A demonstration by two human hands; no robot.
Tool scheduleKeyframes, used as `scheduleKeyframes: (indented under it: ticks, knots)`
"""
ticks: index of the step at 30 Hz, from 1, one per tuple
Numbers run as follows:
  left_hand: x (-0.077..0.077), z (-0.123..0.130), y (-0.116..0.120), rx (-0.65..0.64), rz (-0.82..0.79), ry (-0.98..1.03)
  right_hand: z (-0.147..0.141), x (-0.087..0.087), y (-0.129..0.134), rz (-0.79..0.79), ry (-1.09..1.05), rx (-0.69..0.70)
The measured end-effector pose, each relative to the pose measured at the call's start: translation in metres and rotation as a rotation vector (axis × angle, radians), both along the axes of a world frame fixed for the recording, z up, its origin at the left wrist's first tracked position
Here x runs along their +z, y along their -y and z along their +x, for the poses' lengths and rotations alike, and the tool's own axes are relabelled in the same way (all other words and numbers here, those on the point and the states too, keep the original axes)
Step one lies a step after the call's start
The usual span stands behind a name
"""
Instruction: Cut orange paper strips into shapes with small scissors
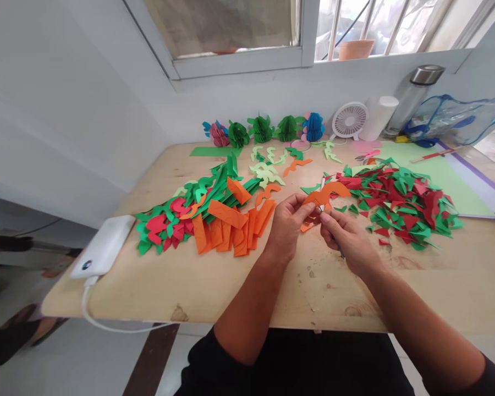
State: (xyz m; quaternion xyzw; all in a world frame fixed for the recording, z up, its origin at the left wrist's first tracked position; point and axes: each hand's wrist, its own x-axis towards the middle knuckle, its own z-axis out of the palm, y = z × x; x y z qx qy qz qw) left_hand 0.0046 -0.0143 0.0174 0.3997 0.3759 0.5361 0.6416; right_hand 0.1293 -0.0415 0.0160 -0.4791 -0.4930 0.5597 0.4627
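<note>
My left hand (287,223) pinches the left part of a curved orange paper cutout (334,190). In my right hand (348,236) is a slim tool with a dark blue handle (339,247). Its small metal part meets the lower edge of the orange paper between both hands; my fingers hide most of it, so I cannot make out its exact kind. Below and behind the hands lies a bit of orange paper (307,226). Left of my left hand are folded orange paper strips (231,231), some with drawn curves. A wavy orange cutout (267,193) lies just beyond them.
Red and green scraps (408,201) are heaped at right. Green strips (220,187) and red and green cutouts (159,225) lie left, near a white power bank (103,247). Honeycomb paper figures (262,128), a small fan (350,121) and a bottle (414,99) line the wall.
</note>
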Motion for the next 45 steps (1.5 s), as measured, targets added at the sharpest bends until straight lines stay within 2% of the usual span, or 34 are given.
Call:
scheduleKeyframes:
  ticks: [45]
  knots:
    - [0.0012, 0.0000, 0.0000, 0.004, -0.017, 0.017, 0.0005, -0.0005, 0.0003, -0.011, -0.007, 0.006]
